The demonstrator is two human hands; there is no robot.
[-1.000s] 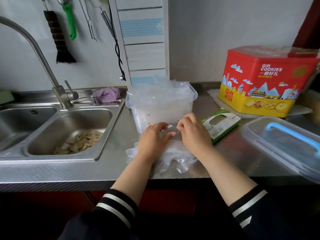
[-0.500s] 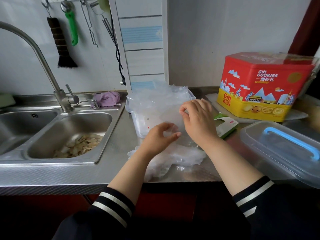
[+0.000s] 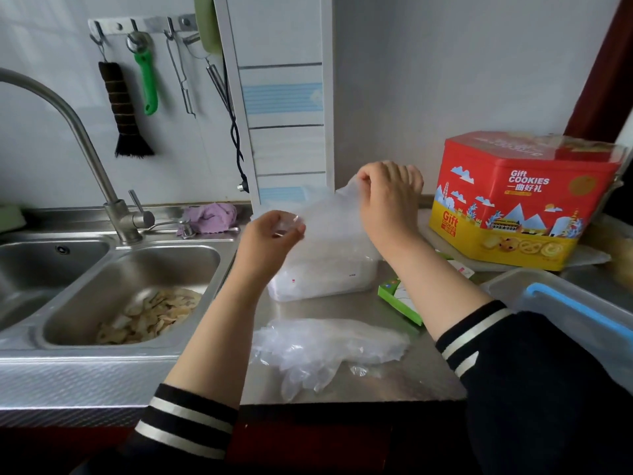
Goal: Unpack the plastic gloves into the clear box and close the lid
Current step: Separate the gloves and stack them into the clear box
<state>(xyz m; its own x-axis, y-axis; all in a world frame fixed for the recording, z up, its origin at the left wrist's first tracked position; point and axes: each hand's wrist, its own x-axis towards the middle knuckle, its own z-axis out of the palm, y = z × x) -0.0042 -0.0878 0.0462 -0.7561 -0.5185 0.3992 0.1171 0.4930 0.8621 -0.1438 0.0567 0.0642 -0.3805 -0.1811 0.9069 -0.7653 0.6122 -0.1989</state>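
You are pinching a stretched glove sheet [image 3: 329, 214] between your left hand [image 3: 274, 234] and right hand [image 3: 387, 197], directly above the open clear box [image 3: 322, 279] sitting on the desk [image 3: 394, 378].

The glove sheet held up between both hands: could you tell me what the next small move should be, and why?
Probably lower it into the clear box. Both hands, left and right, pinch the glove sheet directly above the open box, with more gloves waiting on the counter.
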